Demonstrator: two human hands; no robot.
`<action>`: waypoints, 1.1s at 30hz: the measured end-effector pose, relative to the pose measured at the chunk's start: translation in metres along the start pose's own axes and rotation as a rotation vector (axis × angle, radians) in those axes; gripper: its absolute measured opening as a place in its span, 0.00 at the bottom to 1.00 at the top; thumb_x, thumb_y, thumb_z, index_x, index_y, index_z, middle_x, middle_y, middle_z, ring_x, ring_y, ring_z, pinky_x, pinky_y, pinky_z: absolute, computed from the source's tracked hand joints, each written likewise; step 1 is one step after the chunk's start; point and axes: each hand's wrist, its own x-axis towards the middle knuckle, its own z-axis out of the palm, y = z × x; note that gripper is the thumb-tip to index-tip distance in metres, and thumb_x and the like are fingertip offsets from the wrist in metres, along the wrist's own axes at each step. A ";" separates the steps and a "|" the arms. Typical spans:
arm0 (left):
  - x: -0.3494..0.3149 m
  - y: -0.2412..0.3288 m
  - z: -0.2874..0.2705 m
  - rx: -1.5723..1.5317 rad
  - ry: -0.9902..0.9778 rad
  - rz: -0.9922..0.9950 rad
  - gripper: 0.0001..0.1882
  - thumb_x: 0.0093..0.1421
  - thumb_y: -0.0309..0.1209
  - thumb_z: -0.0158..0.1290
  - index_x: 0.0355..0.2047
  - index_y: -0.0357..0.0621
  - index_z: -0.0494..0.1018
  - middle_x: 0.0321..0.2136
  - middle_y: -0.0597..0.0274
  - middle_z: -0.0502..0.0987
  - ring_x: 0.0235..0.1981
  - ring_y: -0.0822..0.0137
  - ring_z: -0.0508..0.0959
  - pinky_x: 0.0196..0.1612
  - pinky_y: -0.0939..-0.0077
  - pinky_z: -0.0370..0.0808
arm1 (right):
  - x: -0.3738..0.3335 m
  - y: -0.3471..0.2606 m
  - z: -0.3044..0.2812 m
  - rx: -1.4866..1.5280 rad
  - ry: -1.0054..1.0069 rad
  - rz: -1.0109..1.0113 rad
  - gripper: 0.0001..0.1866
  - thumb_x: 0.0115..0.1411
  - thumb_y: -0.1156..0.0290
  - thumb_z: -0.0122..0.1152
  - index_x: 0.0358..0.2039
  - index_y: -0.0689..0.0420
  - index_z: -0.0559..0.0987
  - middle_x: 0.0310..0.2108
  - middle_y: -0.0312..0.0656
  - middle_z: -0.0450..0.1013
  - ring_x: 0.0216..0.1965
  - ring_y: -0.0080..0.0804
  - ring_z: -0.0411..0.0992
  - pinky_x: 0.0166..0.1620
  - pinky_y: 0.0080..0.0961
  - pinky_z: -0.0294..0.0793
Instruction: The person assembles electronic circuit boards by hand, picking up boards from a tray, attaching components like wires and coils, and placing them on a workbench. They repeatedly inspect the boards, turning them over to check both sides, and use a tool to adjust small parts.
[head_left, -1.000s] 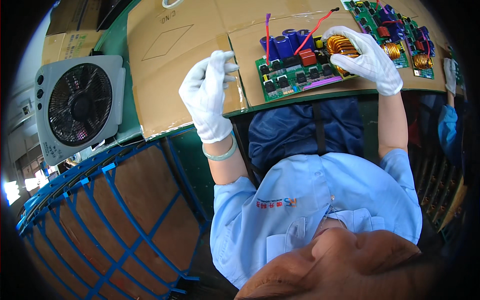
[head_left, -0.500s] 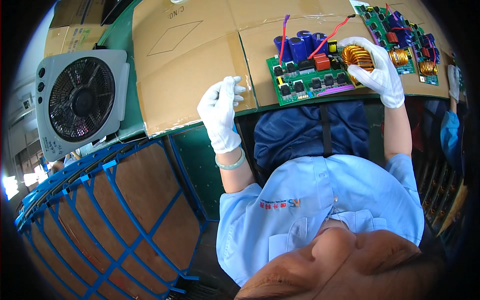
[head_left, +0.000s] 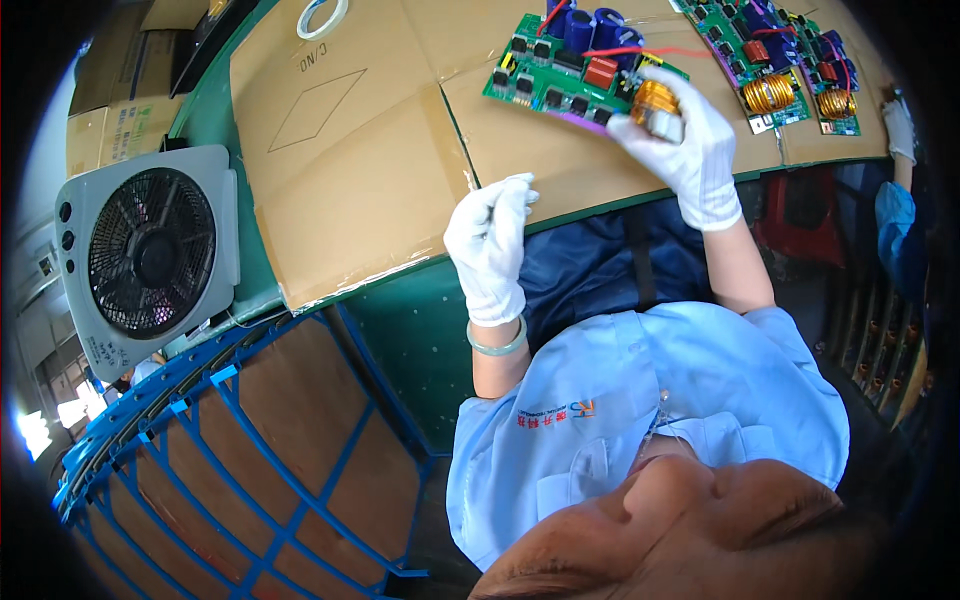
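Already, two boards are laid rightward of right fingers curled round another board's unreleased coil, left fingers bunched.

"How many circuit boards do we see?"
"We count three, with three copper coils."
"And gloved hands?"
"Three (one a co-worker's hand), plus one fan, one white ring and one bracelet."

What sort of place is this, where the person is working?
Probably an electronics workshop, though I cannot be sure: there is a green circuit board with blue cylindrical parts, two similar green circuit boards to its right, and flat brown cardboard covering much of the green worktop.
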 end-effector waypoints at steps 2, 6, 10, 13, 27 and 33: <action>-0.002 -0.008 0.005 0.184 -0.056 0.184 0.14 0.61 0.30 0.63 0.45 0.36 0.80 0.39 0.54 0.83 0.37 0.69 0.81 0.38 0.78 0.76 | -0.009 -0.005 -0.011 0.126 -0.186 -0.079 0.28 0.46 0.58 0.80 0.48 0.54 0.82 0.40 0.45 0.81 0.33 0.41 0.81 0.38 0.30 0.80; 0.012 0.020 0.031 0.594 -0.285 0.610 0.32 0.46 0.29 0.71 0.53 0.40 0.76 0.49 0.52 0.79 0.50 0.54 0.78 0.51 0.64 0.74 | -0.015 -0.002 -0.041 0.311 -0.381 0.029 0.24 0.52 0.70 0.75 0.51 0.56 0.82 0.42 0.46 0.82 0.35 0.34 0.82 0.38 0.26 0.80; 0.021 0.024 0.071 0.688 -0.322 0.631 0.41 0.41 0.33 0.73 0.57 0.39 0.71 0.48 0.49 0.79 0.49 0.48 0.77 0.52 0.59 0.73 | -0.031 0.046 -0.049 0.273 -0.214 0.034 0.13 0.59 0.81 0.65 0.46 0.63 0.83 0.37 0.46 0.82 0.37 0.29 0.82 0.39 0.24 0.80; 0.026 0.029 0.098 0.743 -0.258 0.629 0.40 0.41 0.32 0.73 0.56 0.37 0.71 0.45 0.49 0.79 0.46 0.48 0.78 0.48 0.58 0.75 | -0.044 0.068 -0.043 0.623 -0.055 0.482 0.11 0.69 0.75 0.56 0.47 0.67 0.81 0.35 0.41 0.83 0.25 0.18 0.73 0.31 0.17 0.71; 0.083 0.031 -0.017 0.506 -0.614 0.610 0.24 0.48 0.12 0.56 0.47 0.38 0.78 0.51 0.48 0.79 0.54 0.53 0.78 0.57 0.63 0.74 | -0.040 0.079 -0.043 0.718 -0.113 0.616 0.14 0.71 0.70 0.53 0.48 0.63 0.82 0.35 0.42 0.83 0.18 0.10 0.59 0.24 0.13 0.58; 0.060 0.017 -0.032 0.591 -0.264 0.498 0.27 0.55 0.16 0.56 0.57 0.38 0.72 0.61 0.45 0.71 0.62 0.52 0.72 0.65 0.58 0.67 | -0.042 0.081 -0.043 0.676 -0.105 0.594 0.14 0.71 0.69 0.53 0.49 0.62 0.82 0.35 0.40 0.83 0.18 0.11 0.59 0.25 0.14 0.59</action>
